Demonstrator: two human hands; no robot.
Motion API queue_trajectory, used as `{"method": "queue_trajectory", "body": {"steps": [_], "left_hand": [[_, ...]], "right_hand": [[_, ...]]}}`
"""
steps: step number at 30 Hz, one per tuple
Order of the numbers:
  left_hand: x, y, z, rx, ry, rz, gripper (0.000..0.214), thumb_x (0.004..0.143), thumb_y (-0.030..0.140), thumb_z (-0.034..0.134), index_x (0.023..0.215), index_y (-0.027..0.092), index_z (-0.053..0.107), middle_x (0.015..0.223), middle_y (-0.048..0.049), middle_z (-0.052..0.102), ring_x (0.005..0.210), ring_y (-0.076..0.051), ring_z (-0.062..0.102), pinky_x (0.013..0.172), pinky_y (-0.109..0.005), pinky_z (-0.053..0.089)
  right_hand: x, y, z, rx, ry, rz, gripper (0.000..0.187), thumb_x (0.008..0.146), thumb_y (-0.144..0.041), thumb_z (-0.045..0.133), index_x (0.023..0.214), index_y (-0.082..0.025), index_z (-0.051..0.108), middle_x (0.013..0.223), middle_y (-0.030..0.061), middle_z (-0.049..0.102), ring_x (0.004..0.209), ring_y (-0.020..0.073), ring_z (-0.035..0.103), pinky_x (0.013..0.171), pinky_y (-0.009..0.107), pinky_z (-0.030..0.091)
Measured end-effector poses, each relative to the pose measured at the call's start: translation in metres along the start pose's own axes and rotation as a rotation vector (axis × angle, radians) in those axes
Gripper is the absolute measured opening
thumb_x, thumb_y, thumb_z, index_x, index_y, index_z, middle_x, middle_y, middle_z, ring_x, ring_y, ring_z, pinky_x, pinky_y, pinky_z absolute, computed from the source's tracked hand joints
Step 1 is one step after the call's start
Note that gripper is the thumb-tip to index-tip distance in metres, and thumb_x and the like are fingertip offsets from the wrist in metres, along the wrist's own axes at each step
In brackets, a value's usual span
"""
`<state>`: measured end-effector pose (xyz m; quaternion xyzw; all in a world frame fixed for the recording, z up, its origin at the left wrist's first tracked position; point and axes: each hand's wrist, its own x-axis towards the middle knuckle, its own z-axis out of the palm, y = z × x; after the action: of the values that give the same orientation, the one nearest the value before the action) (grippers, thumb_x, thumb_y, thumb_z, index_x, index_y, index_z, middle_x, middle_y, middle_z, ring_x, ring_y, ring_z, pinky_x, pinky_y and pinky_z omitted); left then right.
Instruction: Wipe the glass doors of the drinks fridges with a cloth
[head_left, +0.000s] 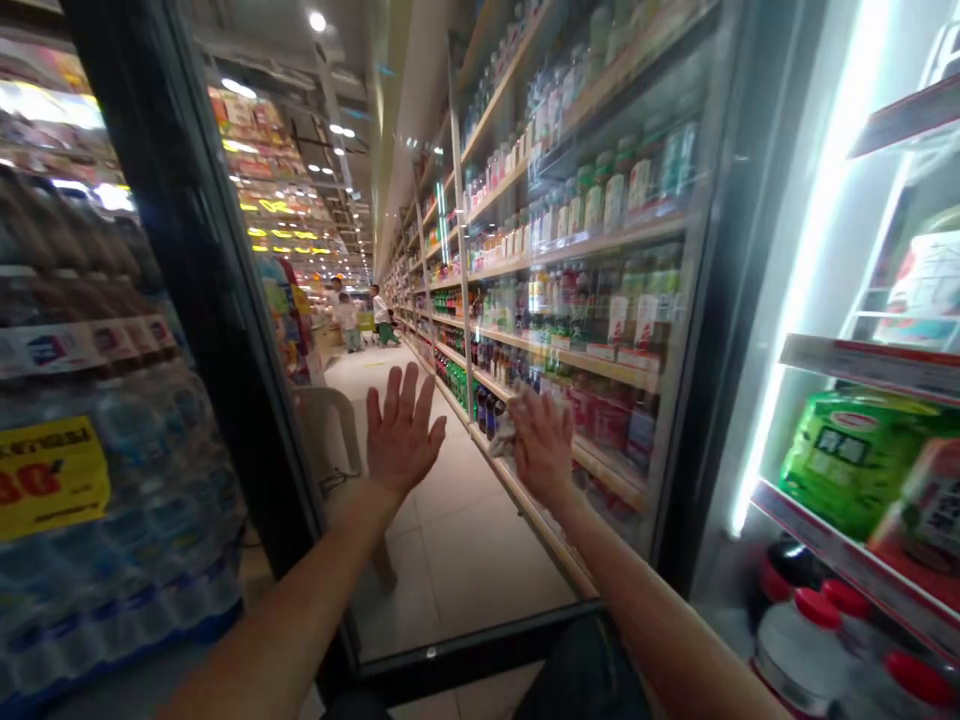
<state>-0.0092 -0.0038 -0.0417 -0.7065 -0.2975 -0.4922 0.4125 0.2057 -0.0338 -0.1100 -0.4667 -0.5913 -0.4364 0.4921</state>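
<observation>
A glass fridge door (465,560) stands swung open in front of me, and the shop aisle shows through its pane. My left hand (403,432) lies flat against the glass with the fingers spread, holding nothing. My right hand (541,440) presses a crumpled grey cloth (504,432) against the pane further right. The door's dark frame (202,280) runs up on the left.
The lit fridge interior at the right holds a green pack (855,455) and red-capped bottles (806,640) on shelves. Bottled water packs (142,500) with a yellow price tag stand at the left. Drink shelves (585,240) line the aisle; people stand far down it.
</observation>
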Motion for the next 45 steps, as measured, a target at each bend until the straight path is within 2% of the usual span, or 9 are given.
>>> {"method": "queue_trajectory", "body": {"steps": [4, 6, 11, 14, 21, 28, 35, 41, 45], "left_hand": [[0.0, 0.003, 0.001, -0.001, -0.026, -0.02, 0.059, 0.087, 0.032, 0.046, 0.142, 0.019, 0.029, 0.147, -0.0113, 0.03, 0.14, -0.021, 0.012, 0.115, -0.043, 0.004], [0.001, 0.004, 0.0, -0.027, -0.066, -0.049, 0.057, 0.087, 0.033, 0.045, 0.141, 0.019, 0.031, 0.147, -0.0106, 0.03, 0.14, -0.021, 0.012, 0.115, -0.043, 0.002], [0.003, 0.005, -0.004, -0.039, -0.127, -0.078, 0.054, 0.088, 0.035, 0.042, 0.139, 0.019, 0.035, 0.147, -0.0097, 0.031, 0.14, -0.021, 0.013, 0.115, -0.044, 0.001], [0.003, 0.006, -0.007, -0.041, -0.158, -0.068, 0.054, 0.089, 0.036, 0.041, 0.139, 0.019, 0.033, 0.148, -0.009, 0.029, 0.141, -0.021, 0.011, 0.115, -0.044, 0.001], [-0.001, 0.006, -0.007, -0.018, -0.159, -0.05, 0.055, 0.088, 0.033, 0.041, 0.141, 0.02, 0.03, 0.149, -0.0083, 0.028, 0.141, -0.02, 0.007, 0.116, -0.045, 0.001], [-0.021, 0.012, -0.006, 0.01, -0.145, -0.069, 0.059, 0.087, 0.03, 0.044, 0.142, 0.017, 0.027, 0.148, -0.0125, 0.026, 0.14, -0.022, 0.008, 0.115, -0.048, 0.004], [-0.041, 0.008, -0.003, 0.02, -0.098, -0.021, 0.066, 0.086, 0.026, 0.047, 0.145, 0.021, 0.017, 0.149, -0.012, 0.021, 0.14, -0.024, 0.008, 0.115, -0.051, 0.008], [-0.039, 0.005, -0.004, 0.068, -0.062, 0.03, 0.072, 0.085, 0.025, 0.05, 0.146, 0.021, 0.011, 0.151, -0.0114, 0.016, 0.141, -0.024, 0.007, 0.114, -0.051, 0.011], [-0.039, 0.005, -0.003, 0.062, -0.056, 0.029, 0.072, 0.085, 0.025, 0.05, 0.146, 0.022, 0.011, 0.151, -0.0108, 0.016, 0.141, -0.024, 0.008, 0.114, -0.051, 0.011]], "right_hand": [[-0.006, 0.066, -0.01, -0.091, 0.223, 0.411, 0.049, 0.087, -0.025, 0.034, 0.134, -0.015, 0.044, 0.14, 0.0177, 0.038, 0.134, 0.0308, 0.028, 0.105, 0.055, 0.024], [0.0, 0.068, -0.009, -0.091, 0.293, 0.545, 0.051, 0.087, -0.025, 0.033, 0.135, -0.012, 0.042, 0.141, 0.0208, 0.036, 0.133, 0.0328, 0.029, 0.104, 0.056, 0.025], [0.009, -0.018, 0.002, 0.025, 0.013, 0.106, 0.049, 0.087, -0.025, 0.034, 0.136, -0.022, 0.039, 0.143, 0.0113, 0.037, 0.138, 0.0268, 0.02, 0.108, 0.056, 0.017], [0.003, -0.029, 0.001, 0.045, -0.114, -0.07, 0.045, 0.086, -0.026, 0.037, 0.131, -0.027, 0.046, 0.139, 0.0066, 0.044, 0.138, 0.0229, 0.022, 0.11, 0.052, 0.013], [0.001, 0.06, -0.007, -0.091, 0.254, 0.527, 0.058, 0.083, -0.03, 0.033, 0.133, -0.003, 0.043, 0.141, 0.0249, 0.035, 0.135, 0.0324, 0.026, 0.105, 0.052, 0.024], [-0.018, -0.032, 0.0, 0.044, -0.067, 0.057, 0.041, 0.086, -0.022, 0.04, 0.124, -0.026, 0.054, 0.136, 0.0063, 0.047, 0.137, 0.0224, 0.025, 0.111, 0.05, 0.015], [-0.03, 0.02, -0.003, -0.079, 0.143, 0.505, 0.05, 0.086, -0.023, 0.036, 0.135, -0.019, 0.044, 0.145, 0.014, 0.034, 0.138, 0.0282, 0.022, 0.106, 0.054, 0.023], [-0.023, -0.043, 0.0, 0.052, -0.014, 0.117, 0.041, 0.085, -0.016, 0.041, 0.123, -0.025, 0.055, 0.135, 0.0068, 0.049, 0.138, 0.022, 0.022, 0.112, 0.05, 0.014], [-0.036, -0.009, -0.003, -0.016, 0.032, 0.203, 0.041, 0.087, -0.017, 0.04, 0.125, -0.022, 0.052, 0.136, 0.0102, 0.047, 0.138, 0.0228, 0.024, 0.111, 0.051, 0.017]]}}
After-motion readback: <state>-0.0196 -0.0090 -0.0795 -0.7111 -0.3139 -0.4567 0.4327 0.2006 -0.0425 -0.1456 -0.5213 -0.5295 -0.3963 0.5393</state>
